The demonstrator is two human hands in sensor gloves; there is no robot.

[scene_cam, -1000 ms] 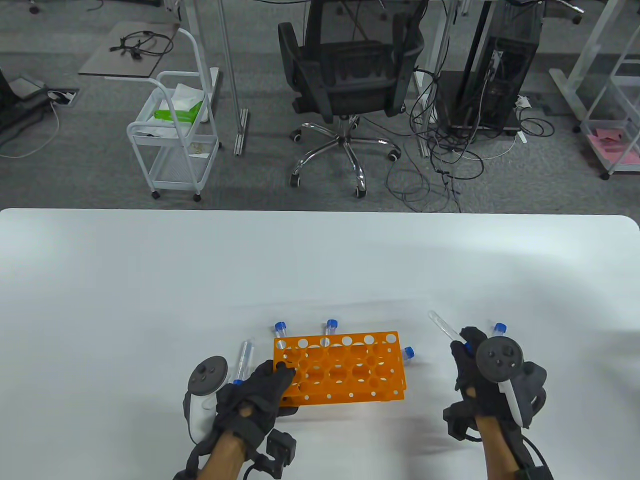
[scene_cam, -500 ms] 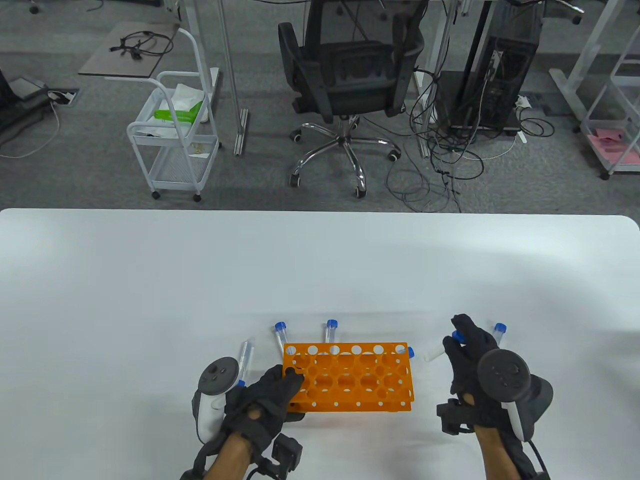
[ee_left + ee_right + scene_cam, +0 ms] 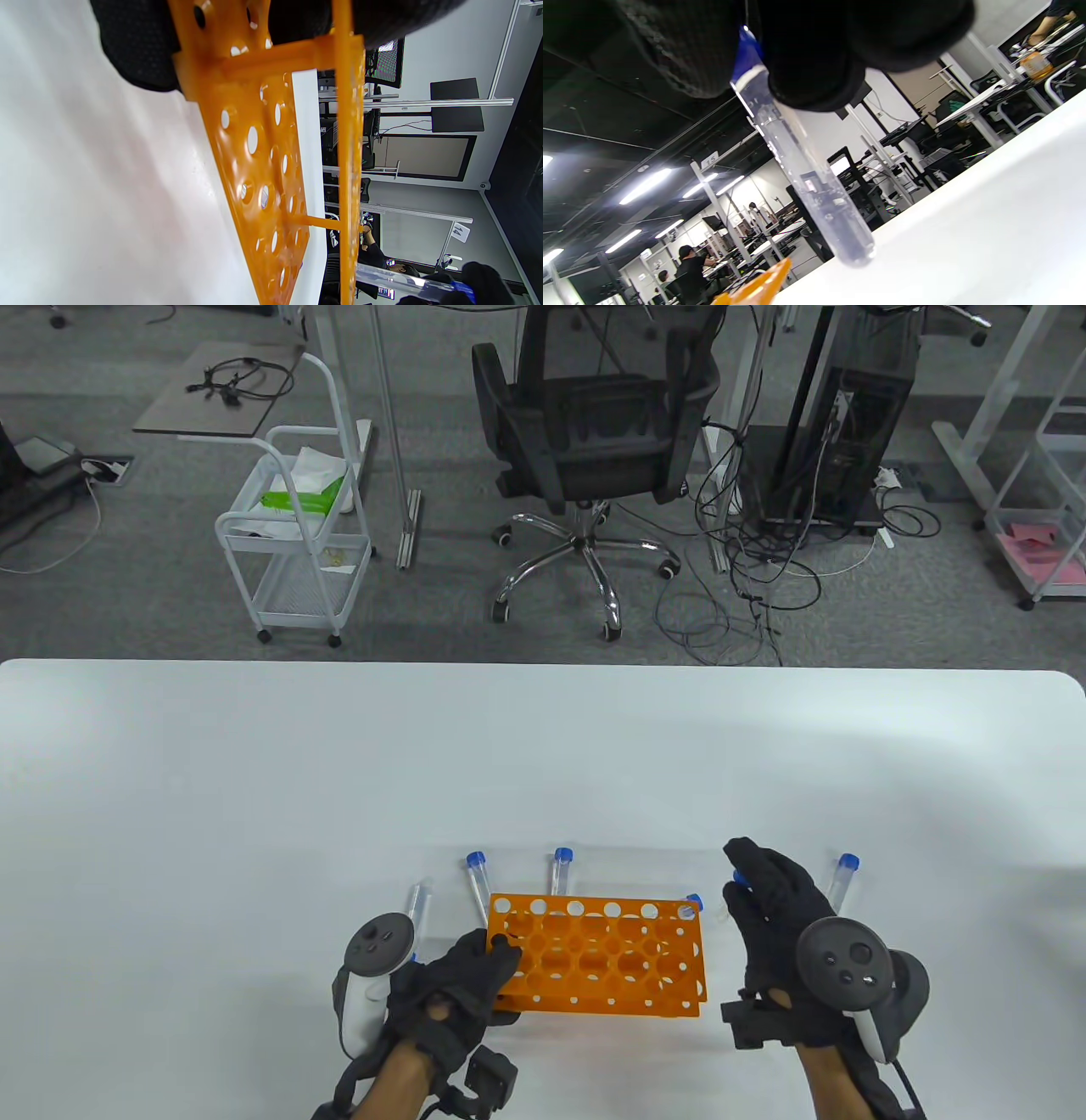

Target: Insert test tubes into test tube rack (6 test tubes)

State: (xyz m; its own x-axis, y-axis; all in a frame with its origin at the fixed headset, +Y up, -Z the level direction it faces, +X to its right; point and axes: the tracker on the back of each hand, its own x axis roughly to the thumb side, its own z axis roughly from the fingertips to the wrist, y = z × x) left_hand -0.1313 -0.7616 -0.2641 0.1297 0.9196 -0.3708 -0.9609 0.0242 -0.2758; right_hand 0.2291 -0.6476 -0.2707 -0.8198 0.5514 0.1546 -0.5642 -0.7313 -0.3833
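Note:
The orange test tube rack (image 3: 594, 954) sits near the table's front edge with all its holes empty. My left hand (image 3: 496, 950) grips its left end; the rack fills the left wrist view (image 3: 263, 169). My right hand (image 3: 747, 891), just right of the rack, pinches a clear blue-capped test tube (image 3: 737, 879) near its cap. The tube's rounded tip points down and left toward the rack's far right corner. The right wrist view shows the tube (image 3: 806, 182) above the table, near a rack corner (image 3: 759, 290). It also shows in the left wrist view (image 3: 394, 281).
Loose blue-capped tubes lie on the white table (image 3: 254, 814): one left of the rack (image 3: 416, 909), two behind it (image 3: 477, 875) (image 3: 560, 867), one behind its right corner (image 3: 696, 902), one right of my right hand (image 3: 842, 878). An office chair (image 3: 594, 432) stands beyond the far edge.
My right hand swung the tube from pointing away to pointing left and moved toward the rack. My left hand shifted the rack right and nearer the front edge.

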